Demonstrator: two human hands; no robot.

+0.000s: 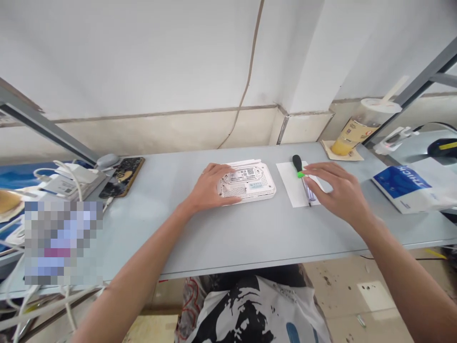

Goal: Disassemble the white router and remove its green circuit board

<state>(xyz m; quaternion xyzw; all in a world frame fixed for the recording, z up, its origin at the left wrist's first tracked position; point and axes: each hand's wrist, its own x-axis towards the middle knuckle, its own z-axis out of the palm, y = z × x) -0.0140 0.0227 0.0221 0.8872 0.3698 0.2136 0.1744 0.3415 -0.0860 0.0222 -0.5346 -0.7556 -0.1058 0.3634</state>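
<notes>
The left hand (pixel 210 188) clasps the white perforated plastic box (pixel 259 185) at its nine-o'clock end, apparently steadying it on the grey tabletop (pixel 214 243). At three o'clock, a black-and-green-handled screwdriver (pixel 297 165) lies on white paper (pixel 285 183), probably for easy reach; the right hand (pixel 304 174) narrows there, contact unclear.

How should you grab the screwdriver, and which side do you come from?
Best by its black handle, I think, coming from the right, where the right hand is. The screwdriver lies lengthwise, handle toward the wall, so fingers could close across that thick part, not the thin shaft.
</notes>
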